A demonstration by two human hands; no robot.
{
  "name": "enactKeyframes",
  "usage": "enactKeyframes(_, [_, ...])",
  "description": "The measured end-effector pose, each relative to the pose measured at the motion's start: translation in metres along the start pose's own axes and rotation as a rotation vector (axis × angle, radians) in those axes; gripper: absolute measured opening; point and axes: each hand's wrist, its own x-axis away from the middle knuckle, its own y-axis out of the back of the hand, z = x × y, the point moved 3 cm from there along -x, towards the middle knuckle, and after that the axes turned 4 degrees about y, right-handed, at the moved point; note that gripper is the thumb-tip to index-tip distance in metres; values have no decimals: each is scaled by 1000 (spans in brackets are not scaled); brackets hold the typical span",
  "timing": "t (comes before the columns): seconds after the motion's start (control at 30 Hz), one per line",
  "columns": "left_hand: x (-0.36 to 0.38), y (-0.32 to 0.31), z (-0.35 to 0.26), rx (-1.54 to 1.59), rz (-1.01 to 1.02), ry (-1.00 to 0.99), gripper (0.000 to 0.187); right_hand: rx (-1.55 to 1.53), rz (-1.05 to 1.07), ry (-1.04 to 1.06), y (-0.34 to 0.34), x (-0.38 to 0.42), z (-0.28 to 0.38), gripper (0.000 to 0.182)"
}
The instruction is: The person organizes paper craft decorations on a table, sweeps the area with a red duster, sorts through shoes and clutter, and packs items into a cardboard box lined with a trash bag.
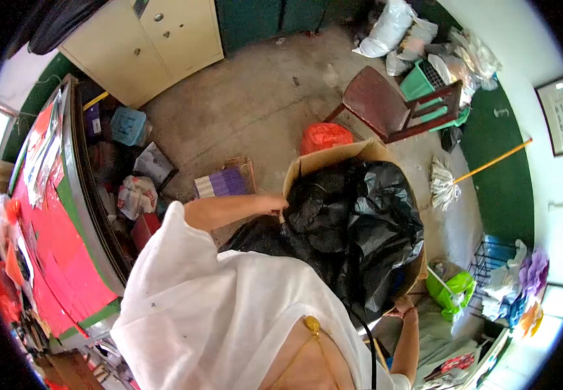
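A large cardboard box stands in front of my body, with black plastic bags filling it and hanging over its near left side. My left hand is closed on the box's left edge, where the black plastic passes over. At the box's lower right corner my right hand has its fingers bent against the cardboard; what they grip is partly hidden. A red plastic bag lies just beyond the box's far side.
A brown chair lies beyond the box. A mop leans at the right, near a green bag. At the left are a red-covered table, a blue container and a beige cabinet.
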Motion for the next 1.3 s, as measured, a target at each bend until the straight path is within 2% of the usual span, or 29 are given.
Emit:
enactKeyframes(0.03, [9,12,-16,132,-55,-17,18,31,-93,-23,12,-4,-28,56])
enactKeyframes(0.07, [-3,28,-21,151,-47,-203,19,62,-187,-43,26,-8,-54,56])
enactKeyframes(0.1, [-5,50,-32,-21,-118,-201,19,87,-281,-58,43,-7,-75,57])
enactKeyframes(0.17, [12,76,-54,-92,-368,-190,23,-56,-391,-94,84,-10,-122,50])
enactKeyframes(0.2, [74,67,-86,145,-433,-143,22,-56,-385,-84,98,-24,-145,50])
enactKeyframes(0.23, [56,87,-81,146,-312,-167,20,-523,-452,-77,107,-49,-174,44])
enactKeyframes(0.27, [47,103,-77,181,-328,-141,17,-986,-510,-70,119,-78,-208,38])
enactKeyframes(0.33, [38,126,-82,237,-367,-122,15,-1426,-561,-43,163,-105,-272,32])
enactKeyframes(0.43, [22,162,-73,373,-494,-192,11,-1707,-470,-142,302,-57,-309,26])
enactKeyframes(0.47, [-2,185,-64,-124,-507,-288,10,-1720,-454,-127,343,-51,-324,24])
enactKeyframes(0.53, [57,172,-122,447,-648,-94,12,-1705,-439,-83,420,-41,-361,23])
enactKeyframes(0.57, [56,182,-130,455,-674,-101,12,-1681,-428,-35,451,-44,-380,24])
enactKeyframes(0.63, [43,201,-121,411,-587,42,14,-1618,-372,70,502,-49,-407,26])
enactKeyframes(0.67, [34,206,-118,440,-590,45,14,-1590,-364,72,522,-54,-425,26])
enactKeyframes(0.8, [27,229,-119,630,-654,-7,20,514,-366,256,627,-114,-478,32])
enactKeyframes(0.83, [29,238,-122,652,-665,-32,22,536,-368,261,646,-143,-503,32])
enactKeyframes(0.87, [24,245,-116,612,-667,79,24,481,-492,398,657,-173,-523,31])
enactKeyframes(0.9, [19,256,-112,629,-669,81,24,419,-606,537,679,-172,-524,31])
enactKeyframes(0.93, [14,265,-109,670,-673,59,24,432,-593,544,696,-176,-525,31])
enactKeyframes(0.97, [10,277,-109,714,-679,29,24,-422,-246,305,726,-170,-528,31])
enactKeyframes(1.0, [21,288,-121,728,-638,17,26,-1265,-221,-103,759,-150,-526,31])
enactKeyframes(1.03, [16,303,-123,756,-636,5,26,-1414,-359,-159,804,-133,-529,30])
enactKeyframes(1.1, [5,340,-123,912,-615,-72,26,-1343,-520,-93,871,-121,-534,29])
enactKeyframes(1.13, [-2,362,-125,930,-522,-38,24,-1334,-565,-74,895,-119,-534,28])
enactKeyframes(1.2, [19,389,-159,1027,-652,-49,32,-1298,-651,-31,934,-117,-533,26])
enactKeyframes(1.23, [34,398,-180,1135,-711,-146,31,-1286,-687,-13,949,-120,-533,26])
enactKeyframes(1.27, [-28,425,-158,1208,-688,-461,28,-1276,-711,6,961,-121,-532,25])
enactKeyframes(1.3, [-15,427,-175,1152,-646,-305,31,-1273,-728,18,967,-126,-533,24])
